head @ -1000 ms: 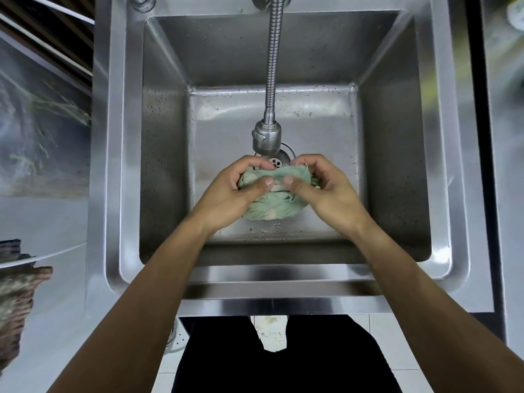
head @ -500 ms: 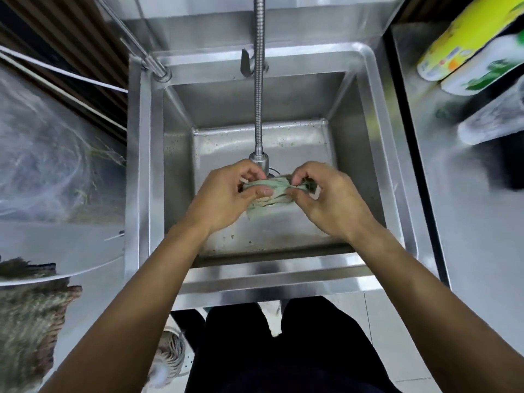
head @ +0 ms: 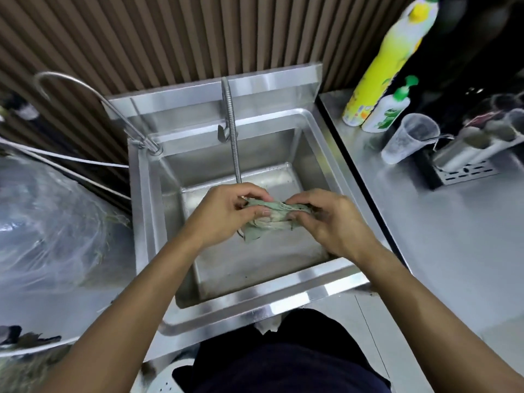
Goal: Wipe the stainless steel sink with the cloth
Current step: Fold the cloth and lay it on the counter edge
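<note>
Both hands — left hand (head: pixel 224 214), right hand (head: pixel 331 219) — stretch cloth (head: pixel 269 219) lengthwise left-to-right.

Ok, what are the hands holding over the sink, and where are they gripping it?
Both hold the bunched pale green cloth: left hand pinches its left end, right hand its right end.

A kitchen wash area: deep stainless steel sink (head: pixel 158 211) with hose tap (head: pixel 234 137), steel counter (head: pixel 442 222) carrying dish-soap bottles (head: pixel 388 63) and a cup (head: pixel 408 141)
</note>
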The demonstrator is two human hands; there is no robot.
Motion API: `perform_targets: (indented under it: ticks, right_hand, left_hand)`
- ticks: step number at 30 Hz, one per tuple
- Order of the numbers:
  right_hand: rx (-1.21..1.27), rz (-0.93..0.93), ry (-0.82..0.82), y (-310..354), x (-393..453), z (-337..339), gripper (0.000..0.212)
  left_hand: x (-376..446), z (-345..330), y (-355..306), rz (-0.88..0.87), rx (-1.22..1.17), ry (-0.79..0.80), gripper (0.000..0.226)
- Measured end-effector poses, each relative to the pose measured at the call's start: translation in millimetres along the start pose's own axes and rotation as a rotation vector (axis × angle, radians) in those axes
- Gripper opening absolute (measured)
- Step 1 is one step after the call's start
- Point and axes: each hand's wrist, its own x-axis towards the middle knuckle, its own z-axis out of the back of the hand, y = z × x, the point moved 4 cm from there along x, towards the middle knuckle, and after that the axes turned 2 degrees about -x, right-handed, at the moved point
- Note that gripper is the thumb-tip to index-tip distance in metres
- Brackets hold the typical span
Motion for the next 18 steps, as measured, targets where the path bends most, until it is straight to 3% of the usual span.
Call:
perform_targets:
  ticks: [10,18]
  right_hand:
    - [0.079,-0.319,-0.432,-17,-116,99,0.019]
    - [-0.042,-0.579,-0.571,-81,-242,160,0.022]
  left_hand:
    - [23,-121,-80,-0.178,-0.181,0.256,0.02]
    - [32,-279,-110,-0.153,-0.078,0.548,0.018]
